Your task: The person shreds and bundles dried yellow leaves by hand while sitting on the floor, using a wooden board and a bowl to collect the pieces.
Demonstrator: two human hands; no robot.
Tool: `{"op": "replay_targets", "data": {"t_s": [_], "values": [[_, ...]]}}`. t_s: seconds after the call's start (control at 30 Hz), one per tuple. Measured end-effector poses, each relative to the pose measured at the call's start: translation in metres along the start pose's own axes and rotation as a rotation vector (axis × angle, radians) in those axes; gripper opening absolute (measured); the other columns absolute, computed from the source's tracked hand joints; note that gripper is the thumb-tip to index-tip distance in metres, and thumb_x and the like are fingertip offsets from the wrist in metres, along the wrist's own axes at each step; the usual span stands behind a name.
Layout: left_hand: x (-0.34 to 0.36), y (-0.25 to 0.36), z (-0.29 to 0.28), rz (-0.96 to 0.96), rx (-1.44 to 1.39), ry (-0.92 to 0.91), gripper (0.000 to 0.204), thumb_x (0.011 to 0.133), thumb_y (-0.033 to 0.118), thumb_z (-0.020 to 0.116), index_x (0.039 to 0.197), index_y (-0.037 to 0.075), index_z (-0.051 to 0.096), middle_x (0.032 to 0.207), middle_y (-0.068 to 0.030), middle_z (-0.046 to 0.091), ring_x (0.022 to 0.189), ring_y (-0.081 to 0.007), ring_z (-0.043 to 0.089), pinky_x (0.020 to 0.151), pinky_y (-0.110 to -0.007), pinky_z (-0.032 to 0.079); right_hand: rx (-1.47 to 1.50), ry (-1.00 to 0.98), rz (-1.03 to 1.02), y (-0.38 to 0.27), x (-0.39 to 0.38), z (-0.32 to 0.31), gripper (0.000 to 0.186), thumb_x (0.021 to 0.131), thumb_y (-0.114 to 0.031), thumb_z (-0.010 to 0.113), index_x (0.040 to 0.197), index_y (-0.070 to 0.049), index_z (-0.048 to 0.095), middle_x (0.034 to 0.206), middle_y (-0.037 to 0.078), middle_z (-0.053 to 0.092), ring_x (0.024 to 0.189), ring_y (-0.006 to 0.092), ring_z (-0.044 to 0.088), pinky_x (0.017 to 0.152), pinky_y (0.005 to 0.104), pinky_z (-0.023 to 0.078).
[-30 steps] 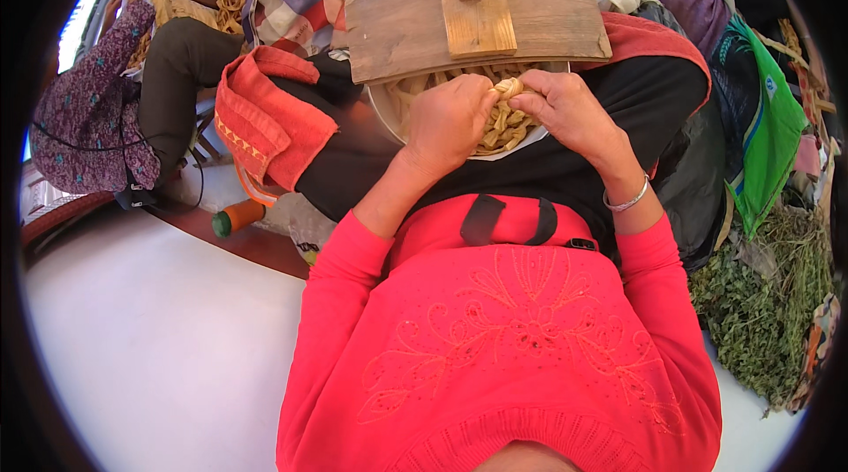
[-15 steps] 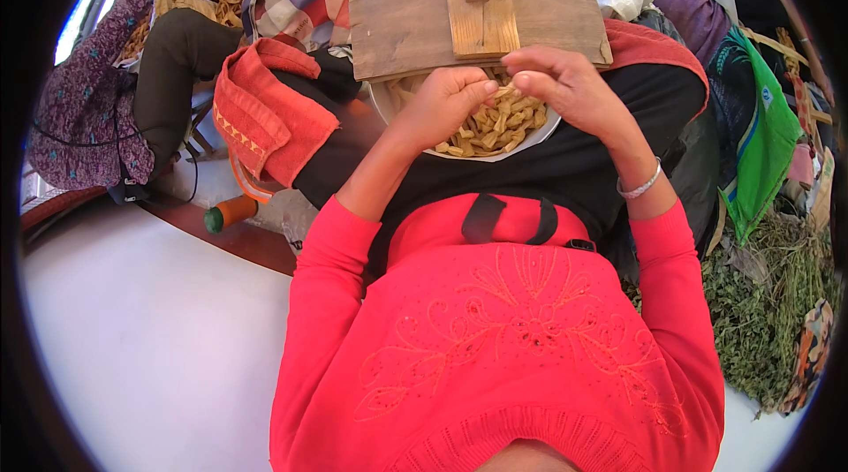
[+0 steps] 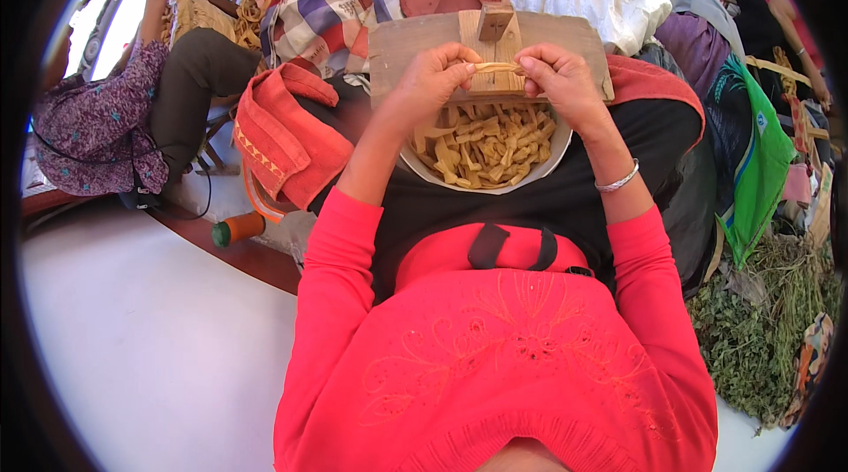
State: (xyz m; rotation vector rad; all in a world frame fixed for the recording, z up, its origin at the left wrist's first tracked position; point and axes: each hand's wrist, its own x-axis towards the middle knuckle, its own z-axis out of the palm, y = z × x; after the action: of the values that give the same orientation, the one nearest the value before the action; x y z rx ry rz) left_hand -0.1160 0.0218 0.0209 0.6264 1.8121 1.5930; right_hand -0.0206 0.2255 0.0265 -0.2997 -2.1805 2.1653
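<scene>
A thin tan strip (image 3: 497,67), like a dried root or vegetable piece, is stretched level between my hands. My left hand (image 3: 431,82) pinches its left end with thumb and finger, and my right hand (image 3: 570,83) grips the right end. Behind the strip lies a worn wooden board (image 3: 402,52) with a lighter plank (image 3: 508,85) and a small upright wooden block (image 3: 495,23). Below my hands, a white bowl (image 3: 495,190) rests in my lap, holding many similar tan pieces (image 3: 486,147). The board covers the bowl's far side.
Red towels (image 3: 287,132) lie over my knees. To the left sits another person in a patterned top (image 3: 97,132). A white sack (image 3: 592,0) stands behind the board; a green bag (image 3: 764,154) and dried plants (image 3: 751,304) lie at right. An orange-green roll (image 3: 238,229) is at left.
My hands have moved apart and slightly up from the bowl, and the strip now shows stretched between them. More of the bowl's pieces are visible. The whole view has shifted a little.
</scene>
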Motion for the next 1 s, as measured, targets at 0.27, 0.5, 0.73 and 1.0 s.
{"op": "replay_targets", "data": {"t_s": [0.27, 0.5, 0.73, 1.0], "values": [[0.027, -0.026, 0.002, 0.077, 0.292, 0.163, 0.015, 0.085, 0.014, 0.059, 0.087, 0.000, 0.062, 0.070, -0.0029, 0.059, 0.068, -0.0099, 0.054, 0.059, -0.027, 0.043, -0.523, 0.173, -0.344, 0.030, 0.021, 0.007, 0.010, 0.085, -0.010, 0.058, 0.087, -0.002, 0.064, 0.072, 0.012, 0.061, 0.066, 0.0251, 0.059, 0.063, 0.0351, 0.048], [0.000, 0.002, 0.015, 0.080, 0.585, 0.344, 0.014, 0.085, 0.011, 0.059, 0.083, -0.002, 0.061, 0.067, -0.0062, 0.058, 0.062, -0.0130, 0.055, 0.058, -0.029, 0.044, -0.873, 0.287, -0.624, 0.016, 0.001, 0.004, 0.009, 0.082, -0.013, 0.060, 0.083, -0.006, 0.064, 0.085, 0.012, 0.064, 0.081, 0.0316, 0.058, 0.071, 0.0410, 0.045], [-0.042, 0.010, 0.070, -0.211, -0.409, 0.028, 0.019, 0.094, 0.019, 0.052, 0.089, 0.003, 0.060, 0.066, -0.0019, 0.056, 0.052, -0.0072, 0.049, 0.046, -0.021, 0.039, -0.846, 0.296, -0.557, -0.003, -0.031, 0.036, 0.017, 0.085, -0.020, 0.062, 0.075, -0.006, 0.059, 0.068, 0.013, 0.060, 0.068, 0.0348, 0.059, 0.057, 0.0433, 0.045], [-0.082, 0.097, 0.047, 0.472, 0.604, -0.062, 0.022, 0.090, 0.020, 0.056, 0.085, 0.001, 0.066, 0.066, -0.0104, 0.058, 0.054, -0.0220, 0.054, 0.052, -0.031, 0.040, -0.585, -0.159, -0.292, -0.059, -0.090, 0.022, 0.027, 0.085, -0.020, 0.064, 0.066, -0.001, 0.057, 0.058, 0.016, 0.054, 0.052, 0.0306, 0.056, 0.048, 0.0367, 0.044]]}}
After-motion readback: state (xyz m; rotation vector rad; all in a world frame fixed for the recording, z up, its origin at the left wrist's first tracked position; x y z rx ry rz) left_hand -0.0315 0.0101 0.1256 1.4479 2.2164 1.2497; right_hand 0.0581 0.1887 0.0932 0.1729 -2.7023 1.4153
